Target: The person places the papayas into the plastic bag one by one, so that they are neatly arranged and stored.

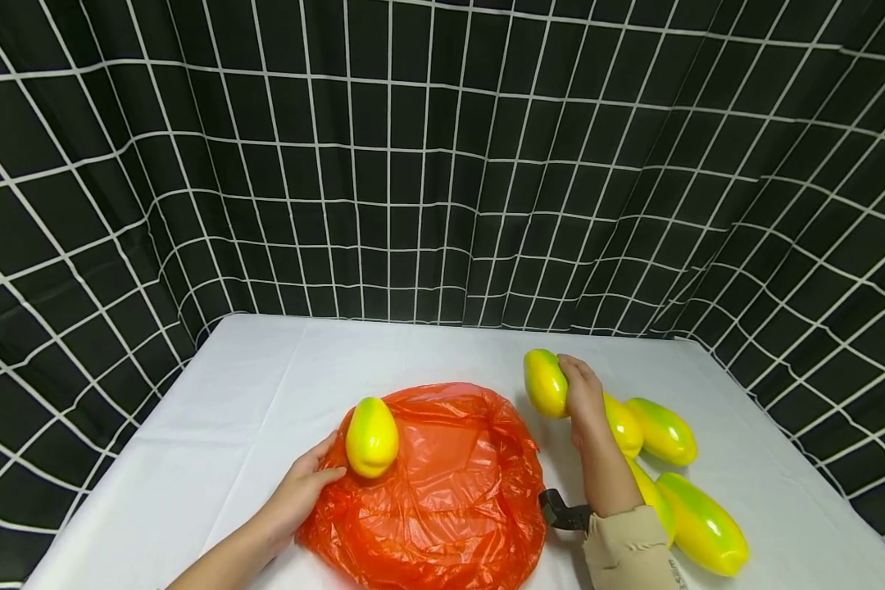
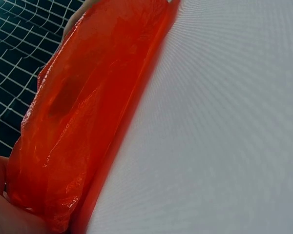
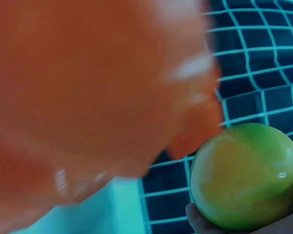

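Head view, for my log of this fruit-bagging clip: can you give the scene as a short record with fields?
left hand: grips the edge of the orange plastic bag
right hand: holds a yellow-green mango lifted off the table
on bag: one mango at its left rim
spare mangoes: lying right of the right forearm
surface: white table

mangoes: 5 – one [image 1: 546,382] in the right fingers, one [image 1: 372,437] at the left fingers, three [image 1: 662,430] beside the right wrist | orange plastic bag [image 1: 450,492]: 1 | desk [image 1: 265,377]: 1
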{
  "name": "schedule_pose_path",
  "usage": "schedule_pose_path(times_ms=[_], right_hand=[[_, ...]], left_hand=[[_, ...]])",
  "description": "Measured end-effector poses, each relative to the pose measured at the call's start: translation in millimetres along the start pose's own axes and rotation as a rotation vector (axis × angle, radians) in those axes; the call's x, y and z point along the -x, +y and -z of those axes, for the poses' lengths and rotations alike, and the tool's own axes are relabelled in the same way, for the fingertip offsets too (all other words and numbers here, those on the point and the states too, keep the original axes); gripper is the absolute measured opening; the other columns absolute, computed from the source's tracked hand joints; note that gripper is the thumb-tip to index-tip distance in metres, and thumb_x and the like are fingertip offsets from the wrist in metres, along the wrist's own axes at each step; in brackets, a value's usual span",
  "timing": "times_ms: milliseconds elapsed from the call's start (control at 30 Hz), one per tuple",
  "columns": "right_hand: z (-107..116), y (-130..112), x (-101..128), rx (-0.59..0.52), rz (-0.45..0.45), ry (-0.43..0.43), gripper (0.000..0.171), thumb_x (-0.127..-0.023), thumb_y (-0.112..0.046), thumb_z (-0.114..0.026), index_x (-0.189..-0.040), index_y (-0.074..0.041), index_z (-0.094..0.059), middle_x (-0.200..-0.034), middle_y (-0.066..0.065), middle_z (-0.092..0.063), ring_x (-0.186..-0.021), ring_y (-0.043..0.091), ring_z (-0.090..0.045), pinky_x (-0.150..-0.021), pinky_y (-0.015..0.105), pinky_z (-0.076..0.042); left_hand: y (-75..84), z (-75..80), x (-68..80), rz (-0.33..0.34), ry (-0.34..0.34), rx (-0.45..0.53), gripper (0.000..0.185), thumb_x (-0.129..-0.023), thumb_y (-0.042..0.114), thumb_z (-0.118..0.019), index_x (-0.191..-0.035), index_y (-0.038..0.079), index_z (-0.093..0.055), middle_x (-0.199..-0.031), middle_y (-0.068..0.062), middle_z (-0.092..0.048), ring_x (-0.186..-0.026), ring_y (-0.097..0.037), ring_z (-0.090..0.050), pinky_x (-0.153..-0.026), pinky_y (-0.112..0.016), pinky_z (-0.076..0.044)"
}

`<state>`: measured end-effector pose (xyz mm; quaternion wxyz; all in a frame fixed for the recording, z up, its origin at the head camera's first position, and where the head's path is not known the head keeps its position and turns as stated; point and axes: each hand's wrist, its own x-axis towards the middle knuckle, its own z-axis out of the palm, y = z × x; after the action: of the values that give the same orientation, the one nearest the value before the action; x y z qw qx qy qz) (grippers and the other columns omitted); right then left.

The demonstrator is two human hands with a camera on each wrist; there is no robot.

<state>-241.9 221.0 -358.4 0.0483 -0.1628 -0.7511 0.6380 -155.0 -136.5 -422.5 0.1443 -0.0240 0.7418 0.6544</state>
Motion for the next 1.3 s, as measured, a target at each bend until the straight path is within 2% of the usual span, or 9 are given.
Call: schedule_pose_path(times_ms=[233, 500, 767, 967, 1100, 1300], right_hand=[[-10.8, -25.8, 7.9, 0.000, 0.051, -0.013, 0.050, -0.099, -0.037, -0.031, -0.144, -0.014, -0.034, -0.144, 0.009, -0.034, -0.114, 0.021, -0.034, -0.090, 0.030, -0.032], [-46.4, -35.4, 13.6, -0.028, 0.080, -0.081, 0.045, -0.100, -0.030, -0.033, -0.140, -0.011, -0.038, -0.137, 0.012, -0.039, -0.108, 0.023, -0.040, -0.083, 0.027, -0.038], [-92.0, -28.3, 27.8, -0.027, 0.119, -0.146, 0.043, -0.098, -0.026, -0.038, -0.135, -0.005, -0.044, -0.133, 0.014, -0.046, -0.109, 0.026, -0.044, -0.094, 0.034, -0.039], [-122.0, -15.2, 37.4, 0.008, 0.113, -0.149, 0.042, -0.096, -0.028, -0.042, -0.130, -0.005, -0.050, -0.127, 0.014, -0.052, -0.102, 0.025, -0.049, -0.089, 0.034, -0.043], [-135.3, -7.2, 42.0, 0.052, 0.105, -0.163, 0.042, -0.096, -0.028, -0.043, -0.129, -0.004, -0.051, -0.127, 0.015, -0.053, -0.103, 0.026, -0.050, -0.093, 0.039, -0.044], [-146.3, 5.2, 45.4, 0.048, 0.110, -0.192, 0.042, -0.096, -0.027, -0.043, -0.129, -0.002, -0.051, -0.130, 0.016, -0.053, -0.108, 0.028, -0.051, -0.100, 0.045, -0.041]], left_hand=[[1.2, -0.1, -0.8, -0.003, -0.005, 0.002, 0.066, -0.091, 0.014, -0.048, -0.148, 0.003, -0.018, -0.155, -0.017, -0.014, -0.143, -0.037, -0.009, -0.114, -0.054, -0.012], [0.6, 0.3, -1.0, -0.013, -0.005, -0.006, 0.065, -0.091, 0.012, -0.047, -0.148, 0.002, -0.017, -0.155, -0.018, -0.013, -0.143, -0.038, -0.009, -0.114, -0.054, -0.012], [0.4, 0.2, -0.9, -0.007, -0.005, 0.002, 0.065, -0.091, 0.012, -0.048, -0.148, 0.002, -0.018, -0.156, -0.017, -0.013, -0.143, -0.037, -0.009, -0.114, -0.054, -0.012], [0.5, -0.4, -0.4, -0.019, -0.004, 0.010, 0.065, -0.090, 0.011, -0.048, -0.148, 0.002, -0.019, -0.155, -0.017, -0.015, -0.143, -0.036, -0.011, -0.115, -0.053, -0.012], [0.4, -0.2, 0.0, -0.021, -0.008, 0.011, 0.066, -0.090, 0.011, -0.048, -0.148, 0.002, -0.017, -0.156, -0.016, -0.012, -0.143, -0.036, -0.008, -0.115, -0.053, -0.009], [0.1, -0.5, 0.4, -0.016, -0.009, 0.012, 0.065, -0.090, 0.011, -0.047, -0.148, 0.003, -0.018, -0.155, -0.017, -0.015, -0.143, -0.036, -0.011, -0.115, -0.053, -0.013]])
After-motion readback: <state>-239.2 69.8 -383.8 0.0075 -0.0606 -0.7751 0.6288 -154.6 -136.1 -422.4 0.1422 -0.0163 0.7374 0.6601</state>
